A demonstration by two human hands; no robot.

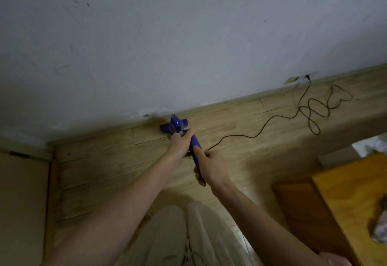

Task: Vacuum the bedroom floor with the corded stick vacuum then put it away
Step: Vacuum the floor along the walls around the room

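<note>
I look down the length of a purple stick vacuum point(196, 145) whose floor head point(175, 124) sits on the wooden floor point(100, 161) right at the base of the white wall. My left hand point(179, 142) grips the vacuum's body low down, near its clear dust cup. My right hand point(210, 166) grips the purple handle higher up, thumb laid along it. A black cord point(272, 118) runs from the handle across the floor in loose loops to a plug in a wall socket point(307, 76).
A wooden piece of furniture point(343, 198) stands at the right, with a patterned object point(380, 230) on it. A pale door or panel point(23, 202) fills the left corner. My light trousers point(188, 234) show below. The cord's loops point(318, 108) lie on the floor at the right.
</note>
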